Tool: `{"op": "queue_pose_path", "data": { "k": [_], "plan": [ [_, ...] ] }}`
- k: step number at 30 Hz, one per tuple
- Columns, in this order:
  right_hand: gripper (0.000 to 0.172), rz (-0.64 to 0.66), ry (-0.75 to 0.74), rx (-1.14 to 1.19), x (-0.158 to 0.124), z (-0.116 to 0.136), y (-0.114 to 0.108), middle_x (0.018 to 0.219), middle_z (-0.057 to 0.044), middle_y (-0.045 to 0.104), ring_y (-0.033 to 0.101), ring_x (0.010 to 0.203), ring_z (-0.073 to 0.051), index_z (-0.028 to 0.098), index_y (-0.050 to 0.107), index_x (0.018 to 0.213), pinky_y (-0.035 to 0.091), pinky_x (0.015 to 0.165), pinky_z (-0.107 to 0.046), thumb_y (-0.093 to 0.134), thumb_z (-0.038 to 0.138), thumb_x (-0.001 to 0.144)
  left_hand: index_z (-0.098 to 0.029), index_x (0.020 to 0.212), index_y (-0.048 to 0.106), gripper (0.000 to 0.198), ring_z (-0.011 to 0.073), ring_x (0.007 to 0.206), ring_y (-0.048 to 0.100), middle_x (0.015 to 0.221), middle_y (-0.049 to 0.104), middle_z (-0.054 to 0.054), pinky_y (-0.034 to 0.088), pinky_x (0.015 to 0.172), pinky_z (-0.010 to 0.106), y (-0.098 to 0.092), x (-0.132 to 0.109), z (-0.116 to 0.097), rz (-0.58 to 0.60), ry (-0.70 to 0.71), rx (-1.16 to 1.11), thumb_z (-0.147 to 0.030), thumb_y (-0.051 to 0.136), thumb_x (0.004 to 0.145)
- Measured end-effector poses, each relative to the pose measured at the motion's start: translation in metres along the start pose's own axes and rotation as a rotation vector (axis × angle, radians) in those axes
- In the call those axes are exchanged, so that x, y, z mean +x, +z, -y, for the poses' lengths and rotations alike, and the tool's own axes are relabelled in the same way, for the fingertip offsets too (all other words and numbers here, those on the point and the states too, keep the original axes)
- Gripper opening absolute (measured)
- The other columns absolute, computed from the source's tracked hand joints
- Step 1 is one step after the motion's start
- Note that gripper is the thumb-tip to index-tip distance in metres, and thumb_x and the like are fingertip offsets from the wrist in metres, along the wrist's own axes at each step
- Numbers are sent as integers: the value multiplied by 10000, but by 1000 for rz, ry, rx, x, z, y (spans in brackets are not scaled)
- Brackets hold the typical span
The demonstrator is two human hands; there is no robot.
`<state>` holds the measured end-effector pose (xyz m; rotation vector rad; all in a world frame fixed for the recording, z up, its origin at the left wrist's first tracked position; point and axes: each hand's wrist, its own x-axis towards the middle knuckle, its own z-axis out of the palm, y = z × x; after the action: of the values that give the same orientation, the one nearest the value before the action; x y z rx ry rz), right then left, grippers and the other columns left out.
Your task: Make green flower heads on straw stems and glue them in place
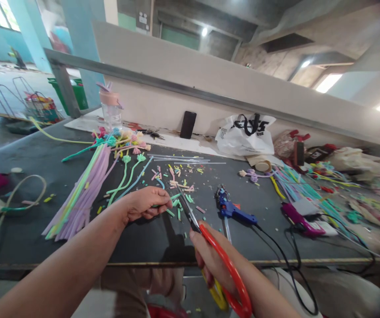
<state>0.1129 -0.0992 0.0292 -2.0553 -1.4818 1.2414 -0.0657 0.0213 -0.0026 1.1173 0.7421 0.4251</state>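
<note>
My left hand (150,203) is closed in a pinch on a green chenille stem (176,196), whose short end pokes out toward the scissors. Most of that stem is hidden by the fingers. In my right hand (211,251) are scissors (221,251) with red and yellow handles, their blades pointing up and away beside the stem's end. I cannot tell whether the blades touch it. Cut bits of green, pink and yellow stem (179,213) lie scattered under and beyond the blades. Green stems with knotted tops (123,174) rest left of my left hand.
A blue glue gun (238,213) with a black cord lies right of the scissors. Bundled lilac stems (80,198) lie left, and clear glue sticks (183,159) farther back. A phone (188,125), a white bag (245,137) and a plastic cup (111,110) stand along the back panel.
</note>
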Motion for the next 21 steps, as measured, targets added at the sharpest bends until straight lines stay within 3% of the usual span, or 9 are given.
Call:
{"op": "queue_pose_path", "data": {
  "k": [3,10,21],
  "plan": [
    [206,105,-3,2,-1,-1,-3,489,81,451,405,261,-71,230,403,840,312,308,-170,295,396,897,-124,761,563,214,-7,337,229,546,444,-56,96,327,140,1,0,0,-5,17,13,-337,577,778],
    [216,195,20,-133,-4,11,-12,495,63,479,487,346,-105,231,410,843,375,342,-186,307,414,892,-135,769,564,187,8,336,212,484,404,-75,106,327,146,5,0,-1,11,48,19,-322,567,773],
    [168,72,-119,-254,-5,14,-7,517,63,535,468,361,-85,224,456,830,325,428,-210,346,337,886,-138,742,557,208,14,332,211,462,399,-75,108,328,147,6,0,-1,5,53,16,-344,567,767]
  ]
}}
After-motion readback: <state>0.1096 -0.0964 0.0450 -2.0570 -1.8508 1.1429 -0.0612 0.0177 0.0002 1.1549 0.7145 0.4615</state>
